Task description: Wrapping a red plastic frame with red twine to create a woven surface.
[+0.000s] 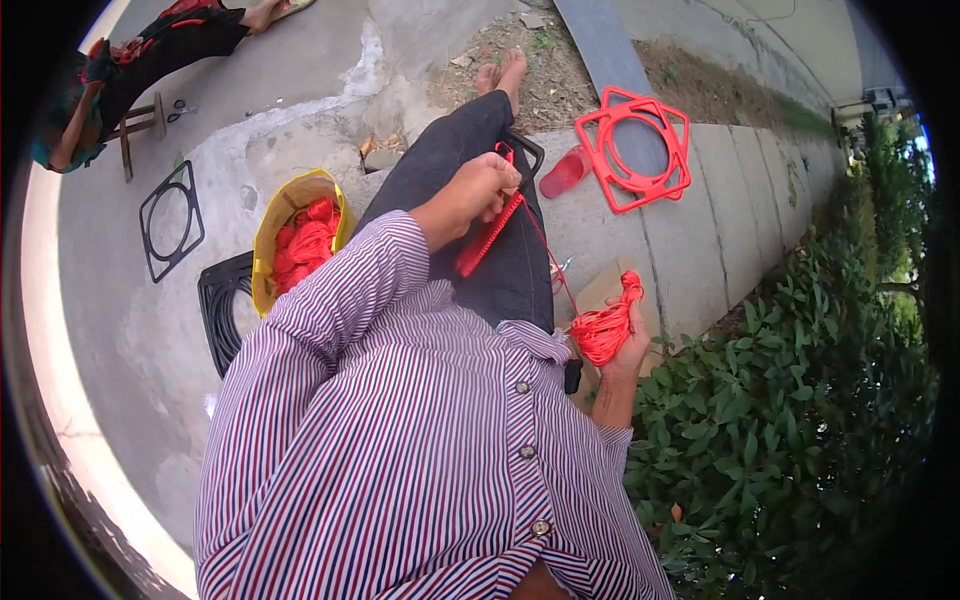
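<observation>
I sit on a concrete ledge with my legs in dark trousers point(470, 200) stretched out. My left hand point(482, 188) grips a black handle-like frame point(527, 152) on my thigh, together with a red woven strip point(487, 240) that runs down along my leg. A thin red cord point(548, 250) leads from that hand to my right hand point(628, 352), which is raised at my side and closed around a loose bundle of red cord point(605, 325). My striped shirt fills the lower part of the view.
A yellow bag point(290, 200) of red cord stands at my left, next to two black plastic frames point(170, 220) point(222, 310). A red frame point(637, 150) and a red sandal point(565, 172) lie ahead. Cardboard point(600, 288) lies beside me. Bushes point(800, 400) fill the right. Another person point(150, 50) sits at the far left.
</observation>
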A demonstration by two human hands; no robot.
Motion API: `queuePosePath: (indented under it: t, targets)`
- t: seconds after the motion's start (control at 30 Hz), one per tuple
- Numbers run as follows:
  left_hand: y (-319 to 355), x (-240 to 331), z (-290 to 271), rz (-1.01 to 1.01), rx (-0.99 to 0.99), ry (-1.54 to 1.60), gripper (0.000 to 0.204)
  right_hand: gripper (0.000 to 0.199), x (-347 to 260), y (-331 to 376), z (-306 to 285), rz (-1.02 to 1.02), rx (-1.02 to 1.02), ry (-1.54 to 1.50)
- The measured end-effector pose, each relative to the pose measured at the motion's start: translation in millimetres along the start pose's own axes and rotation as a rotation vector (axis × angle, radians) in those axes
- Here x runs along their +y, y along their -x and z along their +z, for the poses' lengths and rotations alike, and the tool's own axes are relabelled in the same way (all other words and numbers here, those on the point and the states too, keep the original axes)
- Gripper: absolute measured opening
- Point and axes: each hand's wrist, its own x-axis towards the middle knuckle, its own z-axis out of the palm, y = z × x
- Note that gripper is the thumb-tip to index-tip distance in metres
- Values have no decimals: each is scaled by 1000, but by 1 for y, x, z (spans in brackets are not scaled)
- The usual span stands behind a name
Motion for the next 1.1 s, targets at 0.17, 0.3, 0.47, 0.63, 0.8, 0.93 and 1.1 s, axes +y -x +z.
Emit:
queuePosePath:
  t: [0.17,0.3,0.47,0.63,0.8,0.93,1.1]
  targets:
    - [68,-17,24,887,-51,-863,34,50,-5,-9,61,51,-477,-202]
    - [86,-2,54,596,-376,-496,40,56,19,13,97,277,-629,-222]
    - [62,34,20,604,-226,-128,38,61,-13,-40,110,162,-920,501]
    - [6,59,-9,1368,338,-1461,19,44,-26,-96,127,-46,-555,482]
    - [-29,35,-1,944,319,-1772,21,45,9,-96,162,-545,-555,1168]
    - [-25,26,7,649,177,-1110,30,38,16,-92,157,-832,-439,1319]
    - [9,12,-2,1220,391,-1080,34,29,-35,-58,133,-830,-381,885]
